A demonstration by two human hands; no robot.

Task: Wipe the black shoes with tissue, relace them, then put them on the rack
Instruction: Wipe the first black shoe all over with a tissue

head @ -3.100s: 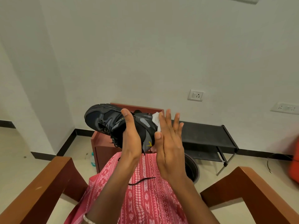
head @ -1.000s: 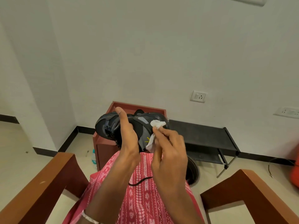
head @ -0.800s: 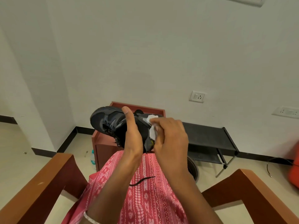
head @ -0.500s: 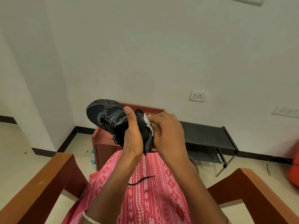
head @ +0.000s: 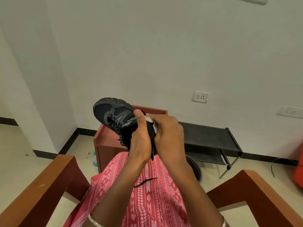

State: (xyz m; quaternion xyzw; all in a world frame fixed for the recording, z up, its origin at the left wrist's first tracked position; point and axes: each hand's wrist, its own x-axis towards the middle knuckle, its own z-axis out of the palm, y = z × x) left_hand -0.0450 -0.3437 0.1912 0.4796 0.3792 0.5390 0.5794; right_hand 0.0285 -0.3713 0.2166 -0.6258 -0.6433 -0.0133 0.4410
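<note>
On the floor (head: 19, 163) — a black rack (head: 208, 136), a wooden cabinet (head: 108, 149), a bottle (head: 94, 159).

A plain, pale wall (head: 147, 46) fills most of the view, evenly lit. On the left a wall column (head: 41, 79) juts forward. A black skirting strip (head: 68, 141) runs along the base above a cream floor (head: 16, 161). Two white sockets are mounted low on the wall, one (head: 200, 96) in the middle and one (head: 289, 112) at the right edge. Against the wall stand a reddish-brown wooden cabinet (head: 108, 149) and, just right of it, a low black rack (head: 209, 136). A small bottle (head: 94, 158) stands on the floor beside the cabinet. Two brown wooden chair arms (head: 41, 190) frame the foreground.
</note>
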